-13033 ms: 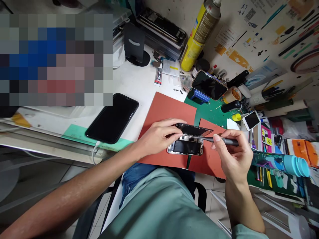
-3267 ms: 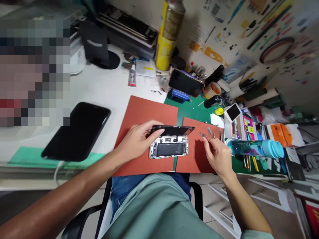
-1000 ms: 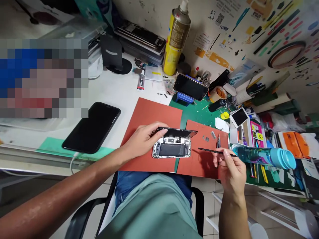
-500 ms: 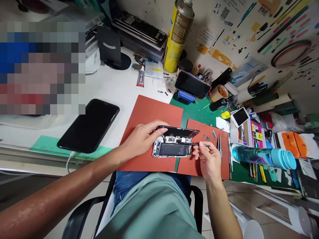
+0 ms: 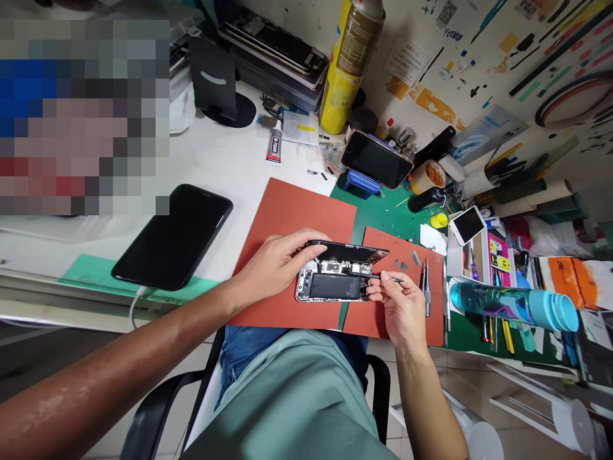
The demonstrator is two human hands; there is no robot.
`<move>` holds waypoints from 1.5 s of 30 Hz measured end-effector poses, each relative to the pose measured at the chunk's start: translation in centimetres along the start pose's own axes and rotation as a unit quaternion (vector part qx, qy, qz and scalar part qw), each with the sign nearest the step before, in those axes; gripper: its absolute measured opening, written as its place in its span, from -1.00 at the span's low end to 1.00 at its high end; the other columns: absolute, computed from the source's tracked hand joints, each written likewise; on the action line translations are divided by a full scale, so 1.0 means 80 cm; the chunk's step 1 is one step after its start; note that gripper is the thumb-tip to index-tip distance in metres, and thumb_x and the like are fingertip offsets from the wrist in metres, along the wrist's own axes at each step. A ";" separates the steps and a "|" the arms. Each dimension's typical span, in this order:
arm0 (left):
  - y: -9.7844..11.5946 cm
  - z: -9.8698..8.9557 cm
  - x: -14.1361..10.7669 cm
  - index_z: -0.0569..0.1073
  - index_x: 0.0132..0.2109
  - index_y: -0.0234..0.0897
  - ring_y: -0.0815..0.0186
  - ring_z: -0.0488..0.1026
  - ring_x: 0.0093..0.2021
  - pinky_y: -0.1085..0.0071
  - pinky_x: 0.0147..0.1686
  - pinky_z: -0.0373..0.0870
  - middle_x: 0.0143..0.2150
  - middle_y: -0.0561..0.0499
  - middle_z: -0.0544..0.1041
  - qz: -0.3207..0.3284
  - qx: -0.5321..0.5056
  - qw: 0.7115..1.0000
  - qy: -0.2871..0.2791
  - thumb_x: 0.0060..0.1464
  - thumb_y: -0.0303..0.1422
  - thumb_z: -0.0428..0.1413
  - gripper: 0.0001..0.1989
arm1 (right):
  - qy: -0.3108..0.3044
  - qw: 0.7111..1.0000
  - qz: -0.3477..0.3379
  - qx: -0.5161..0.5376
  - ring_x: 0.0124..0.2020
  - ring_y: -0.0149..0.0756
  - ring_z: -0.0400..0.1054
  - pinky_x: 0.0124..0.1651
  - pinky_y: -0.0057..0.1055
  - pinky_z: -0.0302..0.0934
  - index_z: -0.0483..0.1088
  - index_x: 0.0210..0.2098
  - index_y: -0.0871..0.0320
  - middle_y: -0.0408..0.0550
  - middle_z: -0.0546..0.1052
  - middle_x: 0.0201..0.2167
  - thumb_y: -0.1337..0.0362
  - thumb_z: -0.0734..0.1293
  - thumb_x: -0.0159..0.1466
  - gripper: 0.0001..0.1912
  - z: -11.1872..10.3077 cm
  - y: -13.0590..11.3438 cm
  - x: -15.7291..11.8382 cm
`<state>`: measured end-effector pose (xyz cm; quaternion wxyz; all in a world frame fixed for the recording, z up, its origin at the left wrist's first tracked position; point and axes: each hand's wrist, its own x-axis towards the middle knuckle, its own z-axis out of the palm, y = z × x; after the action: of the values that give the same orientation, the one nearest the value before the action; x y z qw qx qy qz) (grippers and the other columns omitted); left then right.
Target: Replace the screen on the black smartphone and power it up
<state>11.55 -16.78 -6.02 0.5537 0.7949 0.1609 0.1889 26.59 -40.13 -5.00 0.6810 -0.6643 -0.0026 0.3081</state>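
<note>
While the left hand (image 5: 282,260) pinches the raised screen (image 5: 352,252) of the opened phone (image 5: 305,289), mostly on the left red mat (image 5: 306,207), the right hand (image 5: 405,306) grips a slim dark tool (image 5: 363,275) over its innards. A loosened pinch could drop the screen; a slip could gouge the battery (image 5: 335,287).

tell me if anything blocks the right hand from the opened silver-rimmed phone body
Nothing visible does: the right hand is at the phone body, its thin dark tool over it. The left hand holds the raised flat black screen along the far edge.
</note>
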 end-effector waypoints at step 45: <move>0.002 0.000 0.000 0.61 0.06 -0.16 0.29 0.65 -0.15 0.42 -0.16 0.51 -0.07 0.03 0.72 -0.038 -0.015 0.999 -0.004 0.47 -0.04 0.06 -0.63 | 0.017 0.984 -0.162 -0.065 -0.50 -0.36 0.39 -0.42 -0.38 0.33 0.66 -0.36 0.08 -0.13 0.56 -0.49 0.13 0.71 0.11 -0.74 -0.031 -0.045 -0.040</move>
<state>11.55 -16.86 -5.86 0.5727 0.7807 0.1862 0.1669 26.51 -43.43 -0.76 0.6776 -0.7029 -0.1183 0.1811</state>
